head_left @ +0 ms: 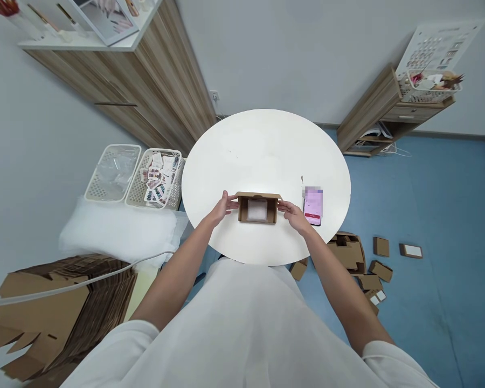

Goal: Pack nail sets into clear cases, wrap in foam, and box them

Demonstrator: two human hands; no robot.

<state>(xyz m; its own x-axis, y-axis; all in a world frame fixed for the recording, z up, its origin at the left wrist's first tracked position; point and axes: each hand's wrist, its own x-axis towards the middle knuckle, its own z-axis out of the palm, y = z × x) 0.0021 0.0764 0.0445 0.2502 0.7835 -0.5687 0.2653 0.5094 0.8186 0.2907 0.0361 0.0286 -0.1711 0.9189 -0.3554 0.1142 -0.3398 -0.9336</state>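
A small brown cardboard box point(257, 200) sits near the front edge of the round white worktop point(267, 145), its top open and a white lining showing inside. The left hand point(225, 208) clasps the box's left end, fingers laid against the cardboard and the thumb on top. The right hand point(293, 214) grips the right end the same way, so the box is held between the two hands and rests on the worktop. Just beside the right hand lies a smartphone with a pink screen point(312, 207). Left of the worktop stand two white perforated plastic baskets point(134, 174), one filled with small printed cards. Folded brown boxes point(371, 268) lie scattered on the blue floor at the right.
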